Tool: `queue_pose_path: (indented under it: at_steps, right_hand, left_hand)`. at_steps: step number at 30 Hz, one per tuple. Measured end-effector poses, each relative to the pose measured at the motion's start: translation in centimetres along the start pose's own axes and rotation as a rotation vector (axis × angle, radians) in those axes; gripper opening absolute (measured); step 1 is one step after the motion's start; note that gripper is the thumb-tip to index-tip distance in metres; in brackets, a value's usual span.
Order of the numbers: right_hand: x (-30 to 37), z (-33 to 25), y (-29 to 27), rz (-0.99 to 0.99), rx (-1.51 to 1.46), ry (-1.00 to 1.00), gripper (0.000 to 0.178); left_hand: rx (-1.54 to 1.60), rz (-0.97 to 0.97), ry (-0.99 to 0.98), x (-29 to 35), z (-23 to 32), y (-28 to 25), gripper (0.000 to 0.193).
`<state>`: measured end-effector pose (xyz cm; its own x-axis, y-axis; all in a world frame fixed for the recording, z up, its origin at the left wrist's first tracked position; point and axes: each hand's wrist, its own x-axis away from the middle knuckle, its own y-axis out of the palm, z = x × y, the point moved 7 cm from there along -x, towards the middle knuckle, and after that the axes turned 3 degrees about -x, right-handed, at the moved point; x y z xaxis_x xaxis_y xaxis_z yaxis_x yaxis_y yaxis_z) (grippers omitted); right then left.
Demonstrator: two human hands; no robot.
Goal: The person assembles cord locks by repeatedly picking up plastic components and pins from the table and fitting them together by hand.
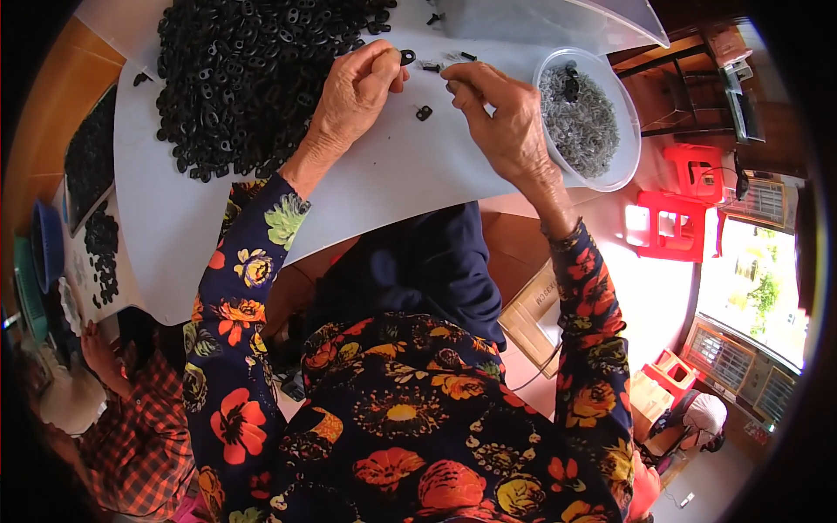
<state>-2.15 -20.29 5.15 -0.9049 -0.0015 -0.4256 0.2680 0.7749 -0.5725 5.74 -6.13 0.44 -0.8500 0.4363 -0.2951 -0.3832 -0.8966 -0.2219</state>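
Between the closed fingers of my left hand (362, 83) is a small black oval plastic piece (407, 57) with a hole in it. My right hand (506, 118) is closed in a pinch a short way to the right; whatever is at its fingertips is too small to make out. A few tiny black parts (432, 68) and clear bits lie on the table just beyond the gap between my hands. Nearer to me lies one loose black piece (424, 112). A heap of black two-holed oval pieces (235, 87) spreads beside my left hand.
A clear round tub (635, 131) holds many small transparent pieces, with some black ones on top. A translucent bin (558, 24) stands at the table's (349, 205) far side. At left, a person in a checked shirt (139, 444) works beside more black pieces. Red stools (667, 225) stand at right.
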Motion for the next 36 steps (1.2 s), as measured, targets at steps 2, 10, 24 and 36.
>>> queue_pose_path:
  at_steps: [2,10,24,36]
  right_hand:
    - [-0.3,0.2,0.0,-0.021,0.0,0.018,0.016]
    - [-0.7,0.7,3.9,-0.367,0.264,0.088,0.016]
    - [0.4,0.9,2.7,-0.314,0.343,0.13,0.014]
    - [-0.1,0.4,3.5,-0.426,0.191,0.047,0.016]
  left_hand:
    - [0.006,0.002,-0.009,0.0,-0.1,0.0,0.024]
    - [-0.024,-0.022,-0.034,0.0,0.6,0.0,0.024]
    - [0.024,-0.017,-0.026,0.2,0.1,0.3,0.025]
    - [-0.003,-0.044,-0.044,0.2,0.6,0.2,0.025]
